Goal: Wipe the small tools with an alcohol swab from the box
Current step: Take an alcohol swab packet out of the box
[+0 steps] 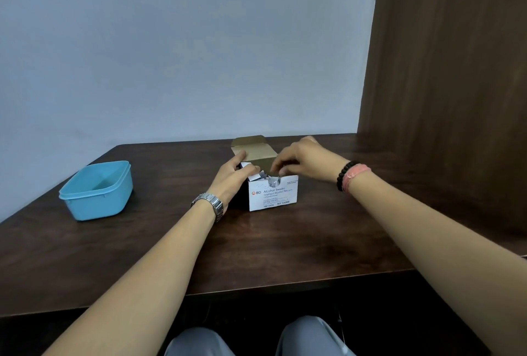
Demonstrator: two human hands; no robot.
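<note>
A white box of alcohol swabs (pixel 273 194) stands in the middle of the dark wooden table, its brown lid flap (pixel 253 150) folded up and back. My left hand (pixel 233 177) grips the box's left side, a metal watch on that wrist. My right hand (pixel 299 160) hovers over the open top with fingertips pinched down among the white swab packets (pixel 261 176) sticking out. Whether a packet is caught between those fingers is hidden. No small tools show anywhere in view.
A light blue plastic tub (pixel 98 191) without a lid sits at the table's left. A pale wall rises behind the table (pixel 285 256), and a dark wooden panel (pixel 445 84) stands along the right side. My knees show below the front edge.
</note>
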